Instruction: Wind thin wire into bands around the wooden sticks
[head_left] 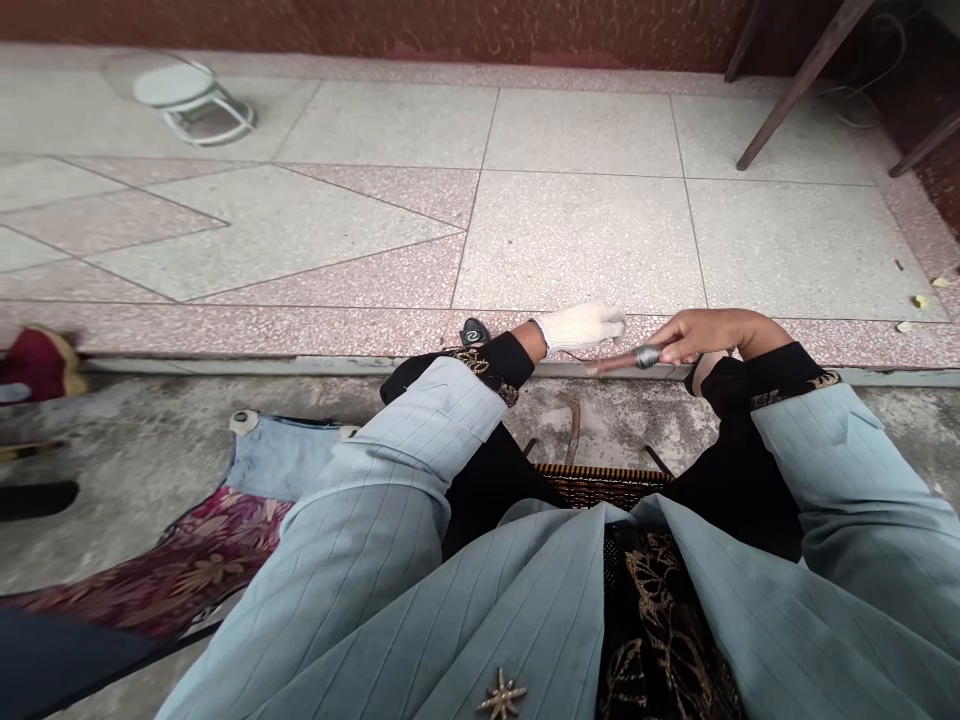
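My left hand [585,326], in a white knit glove, is low over the pink tiled edge with its fingers curled; whatever they might hold is hidden. Close to its right, my bare right hand [709,332] is closed on a brownish stick [616,364] with a band of silver-grey wrapping [646,356]. The stick points left, its end just under the gloved fingers, and I cannot tell whether they touch it. A thin dark line shows below the glove.
A curved piece of wood [574,425] lies on the concrete by a woven wicker seat edge [600,485]. A white stool [176,85] stands back left, wooden legs [802,85] back right. Flowered cloth [202,545] is at left, a red shoe [37,365] beyond it. The tiled step [300,330] runs across.
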